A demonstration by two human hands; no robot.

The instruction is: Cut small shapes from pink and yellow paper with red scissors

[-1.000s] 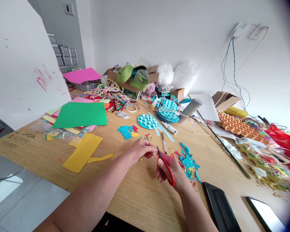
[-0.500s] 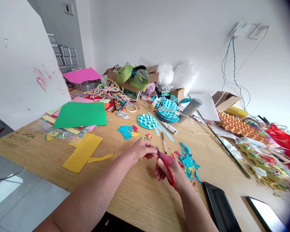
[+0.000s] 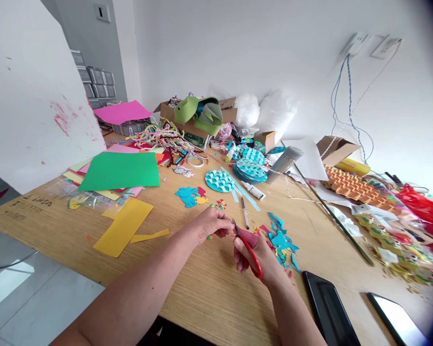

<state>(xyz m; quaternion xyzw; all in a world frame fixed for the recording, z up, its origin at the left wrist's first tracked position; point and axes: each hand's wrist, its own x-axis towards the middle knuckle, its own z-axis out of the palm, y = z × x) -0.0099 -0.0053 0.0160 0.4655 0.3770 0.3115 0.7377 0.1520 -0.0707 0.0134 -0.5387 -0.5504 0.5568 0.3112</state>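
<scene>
My right hand (image 3: 254,252) grips red-handled scissors (image 3: 248,250), whose dark blades point up and left toward my left hand. My left hand (image 3: 211,223) is closed in a pinch just at the blade tips, holding something too small to name. Both hands hover low over the wooden table (image 3: 209,293). Right of the scissors lies a heap of turquoise and red paper scraps (image 3: 280,240). A pen (image 3: 244,213) lies just beyond the hands.
Yellow paper (image 3: 124,226) and a green sheet (image 3: 120,170) lie to the left. A blue paper fish (image 3: 189,196) and scalloped blue discs (image 3: 220,181) sit farther back. Two dark devices (image 3: 328,307) rest at the near right edge. Boxes and craft clutter (image 3: 198,120) fill the back.
The scissors and my right hand shifted very slightly; my left hand stays pinched at the blade tips. Nothing else moved.
</scene>
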